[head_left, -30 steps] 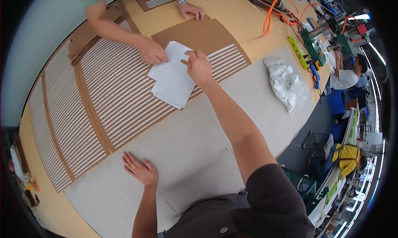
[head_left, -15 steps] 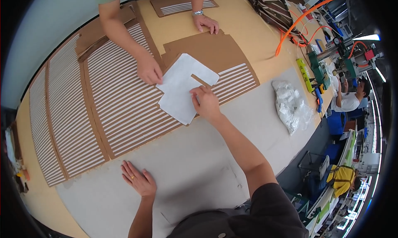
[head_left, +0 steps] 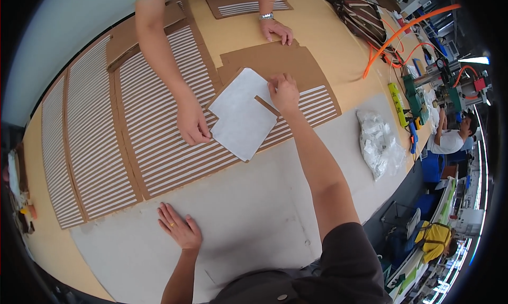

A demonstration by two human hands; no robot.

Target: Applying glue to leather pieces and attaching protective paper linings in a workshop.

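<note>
A white slotted sheet (head_left: 244,113) with a thin brown edge lies tilted over the brown striped cardboard (head_left: 164,155). My right hand (head_left: 284,95) is at its right-hand edge just above the slot, fingers bent and pinched together at the rim. Across the table a person in a green sleeve has one hand (head_left: 193,121) with fingertips at the sheet's left edge. That person's other hand (head_left: 277,29), with a metal watch at the wrist, rests by the far edge of a cardboard piece (head_left: 275,63). My left hand (head_left: 180,227), wearing a ring, lies flat with fingers spread on the grey tabletop (head_left: 238,214).
Right of the cardboard lies a clear plastic bag (head_left: 377,145) of white pieces. Beyond it are a yellow-green power strip (head_left: 397,104), orange hoses (head_left: 391,36) and a dark striped bag (head_left: 357,18). Another striped cardboard (head_left: 248,5) lies at the far side. People sit in the background.
My right hand has moved from over the slot to the sheet's upper right edge. The other person's hand has slid nearer along the left edge. My left hand stays put.
</note>
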